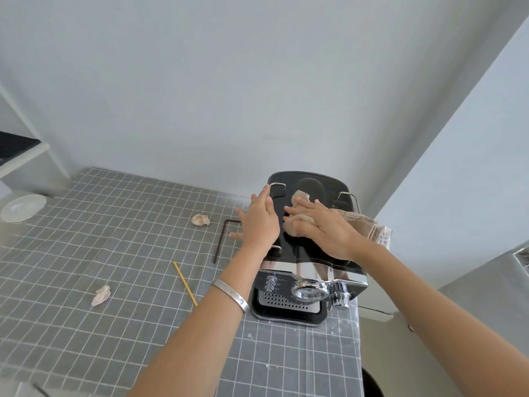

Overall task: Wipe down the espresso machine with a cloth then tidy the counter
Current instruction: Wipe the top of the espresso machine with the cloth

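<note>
Covering the counter is a grey grid-checked cloth, and the espresso machine is sitting at its right end, close against the wall. The wiping step is under way, I'd say: the person's right hand is lying flat, fingers spread, pressing a beige cloth onto the machine's black top, with the cloth's loose end trailing off the right side. The left hand is bracing open-palmed against the machine's left edge, gripping nothing.

The tidying is looking untouched. A white plate is sitting at the far left, a bent dark rod is lying just left of the machine, a thin yellow stick is resting nearer the front, and two crumpled paper scraps are lying well apart; they may be tissue, it's hard to tell.

Next, the chrome front, portafilter and drip tray probably need the cloth dragged forward and down.
</note>
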Motion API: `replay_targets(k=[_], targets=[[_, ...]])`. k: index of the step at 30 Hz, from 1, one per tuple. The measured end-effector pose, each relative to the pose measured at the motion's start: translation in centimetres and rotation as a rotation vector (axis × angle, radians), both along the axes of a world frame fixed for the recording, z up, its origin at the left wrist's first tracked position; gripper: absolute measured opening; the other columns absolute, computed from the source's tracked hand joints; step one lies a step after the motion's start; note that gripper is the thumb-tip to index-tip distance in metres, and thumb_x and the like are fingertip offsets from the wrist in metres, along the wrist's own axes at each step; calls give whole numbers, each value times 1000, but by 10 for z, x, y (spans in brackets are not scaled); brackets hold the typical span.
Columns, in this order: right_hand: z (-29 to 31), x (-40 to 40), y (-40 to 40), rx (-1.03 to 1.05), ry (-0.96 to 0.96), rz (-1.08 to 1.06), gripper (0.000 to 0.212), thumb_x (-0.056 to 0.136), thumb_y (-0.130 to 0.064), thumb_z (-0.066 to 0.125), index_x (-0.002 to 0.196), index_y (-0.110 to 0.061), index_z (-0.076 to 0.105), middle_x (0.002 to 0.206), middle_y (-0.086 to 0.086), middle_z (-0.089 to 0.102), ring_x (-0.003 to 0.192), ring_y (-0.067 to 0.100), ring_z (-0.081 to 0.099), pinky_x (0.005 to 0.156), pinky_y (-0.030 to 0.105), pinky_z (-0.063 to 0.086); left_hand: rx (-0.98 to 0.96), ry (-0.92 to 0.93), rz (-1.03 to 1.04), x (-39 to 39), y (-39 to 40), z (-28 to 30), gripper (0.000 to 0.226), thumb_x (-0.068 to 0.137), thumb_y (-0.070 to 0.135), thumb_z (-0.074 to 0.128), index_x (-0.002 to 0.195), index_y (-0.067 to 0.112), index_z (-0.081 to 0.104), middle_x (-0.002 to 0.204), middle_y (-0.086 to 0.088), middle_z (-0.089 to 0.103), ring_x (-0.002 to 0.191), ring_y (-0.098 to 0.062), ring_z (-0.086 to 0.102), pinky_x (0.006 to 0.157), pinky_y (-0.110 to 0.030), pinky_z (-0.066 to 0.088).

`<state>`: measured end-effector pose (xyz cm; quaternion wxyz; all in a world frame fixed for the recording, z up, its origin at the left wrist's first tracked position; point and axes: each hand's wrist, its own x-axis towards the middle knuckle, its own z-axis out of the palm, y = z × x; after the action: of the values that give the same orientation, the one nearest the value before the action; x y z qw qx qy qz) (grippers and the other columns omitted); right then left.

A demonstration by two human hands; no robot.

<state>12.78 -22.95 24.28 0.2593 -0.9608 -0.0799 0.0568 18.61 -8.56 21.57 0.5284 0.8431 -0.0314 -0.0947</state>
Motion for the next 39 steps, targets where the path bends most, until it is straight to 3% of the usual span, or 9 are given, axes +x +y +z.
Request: replay_targets(k=[2,4,9,13,16,19,23,35,39], targets=[[17,-5,-4,305,130,-20,37,104,-24,38,96,-24,74,119,-16,68,119,-2,54,110,19,35,-10,22,-2,-1,0,1,44,105,32,21,148,39,29,159,3,28,150,-34,8,113,-68,5],[38,-4,-13,583,80,-151,46,102,-22,41,63,-19,65,70,-17,68,70,-6,62,71,6,48,14,40,5,-1,0,2,44,105,34,20,148,41,28,158,5,29,150,-35,4,110,-72,-2],[72,30,-46,1208,-280,-733,26,90,-33,57,101,-17,73,93,1,78,97,17,74,70,23,58,22,40,0,-1,-1,1,45,105,33,19,148,43,28,151,1,42,150,-36,3,107,-73,-5],[35,37,-40,435,-205,-503,34,101,-27,38,130,-28,55,142,-2,53,131,13,46,108,32,35,-30,-11,-20,1,0,-2,45,105,30,21,150,36,28,157,3,33,150,-30,14,115,-65,10],[-5,30,-24,-169,-42,-287,54,101,-50,29,151,-31,28,163,5,18,152,23,9,121,52,10,1,-8,3,3,-2,-2,45,105,31,21,149,37,29,158,4,30,150,-30,14,115,-65,8],[-11,20,-13,-235,-151,-357,77,91,-68,16,152,-23,26,160,10,25,149,29,18,121,50,13,20,-25,1,2,-3,-3,45,105,30,21,149,35,30,158,1,31,149,-30,17,115,-63,11],[-16,8,-1,-360,-193,-411,86,88,-72,18,149,-12,27,154,15,34,145,34,24,117,52,21,82,16,42,1,-4,-5,44,105,34,19,146,44,31,158,1,31,150,-36,-3,103,-75,-9],[-14,-32,3,-309,-293,-299,47,102,-30,44,143,-7,41,135,11,55,131,29,47,111,46,33,117,1,46,0,-5,-1,43,105,31,23,145,42,34,162,0,19,149,-38,-9,106,-76,-5],[-9,-41,12,-333,-371,-334,20,94,-12,59,110,0,62,90,10,68,82,31,65,74,42,52,126,4,31,-1,-4,-1,44,106,31,21,147,40,32,162,-3,20,149,-39,-9,109,-73,-2]])
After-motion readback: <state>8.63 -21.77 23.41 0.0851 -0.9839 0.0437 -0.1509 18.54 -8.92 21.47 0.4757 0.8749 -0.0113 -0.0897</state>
